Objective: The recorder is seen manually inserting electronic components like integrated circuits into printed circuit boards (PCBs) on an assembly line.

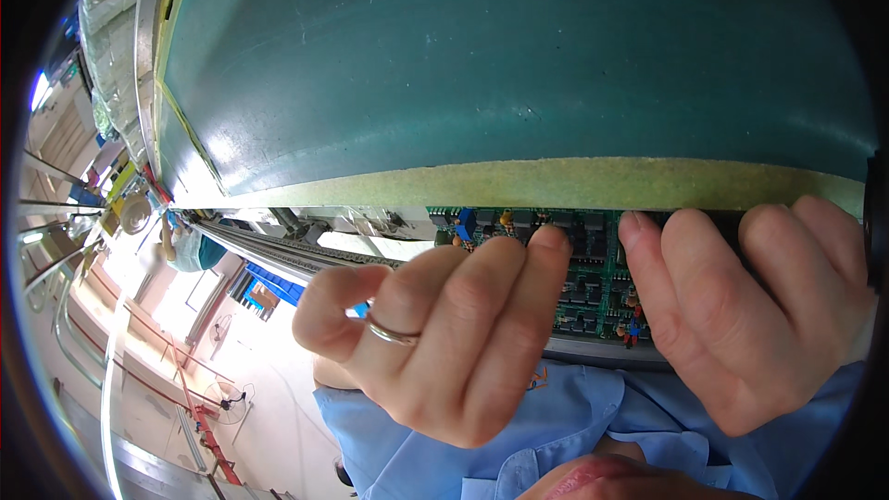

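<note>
Circuit board [588,282], green and thickly set with black chips, shows right of centre in the frame, just below the pale yellow tape [519,182] that edges the green counter [519,56]. The left hand [454,343], at lower centre with a ring on one finger, has its fingers curled and the index fingertip over the board's upper part; the right hand [741,315], at the right, is bent likewise, its index fingertip near the board's top edge. The thumbs and undersides are hidden, so I cannot tell whether either set of fingers is closed on the board or only resting there. A blue block-shaped component [465,222] stands by the upper left corner and a small red-and-blue cluster [633,331] lies lower, between the hands. The board should be light and stiff, probably slick on its bare laminate and fragile where parts stand up; bending could crack solder joints. The best hold would likely be by opposite bare edges, with fingertips clear of the upright components.
</note>
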{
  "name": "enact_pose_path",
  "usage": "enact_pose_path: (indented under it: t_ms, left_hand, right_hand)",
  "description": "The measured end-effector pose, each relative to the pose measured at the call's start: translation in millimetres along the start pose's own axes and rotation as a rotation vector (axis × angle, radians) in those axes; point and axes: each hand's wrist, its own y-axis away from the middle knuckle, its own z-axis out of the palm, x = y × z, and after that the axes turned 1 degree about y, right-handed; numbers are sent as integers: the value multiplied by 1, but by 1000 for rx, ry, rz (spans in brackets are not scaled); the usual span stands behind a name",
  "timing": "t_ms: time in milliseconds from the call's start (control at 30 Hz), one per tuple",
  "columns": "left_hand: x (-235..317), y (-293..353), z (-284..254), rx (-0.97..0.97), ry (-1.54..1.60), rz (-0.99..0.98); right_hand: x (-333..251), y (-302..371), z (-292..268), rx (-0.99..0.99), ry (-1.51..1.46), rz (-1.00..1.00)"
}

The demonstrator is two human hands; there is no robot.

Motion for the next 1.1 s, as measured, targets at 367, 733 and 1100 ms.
enact_pose_path:
  t_ms: [367, 733, 1100]
  left_hand:
    - [-18, 4, -9, -143, 58, 28]
    - [-32, 7, -4, -142, 177, 82]
    - [-47, 0, 4, -59, 267, 274]
  right_hand:
    - [3, -41, 28, -18, -190, -20]
    - [15, -26, 24, 4, -188, -62]
    - [9, -6, 9, -32, -209, -119]
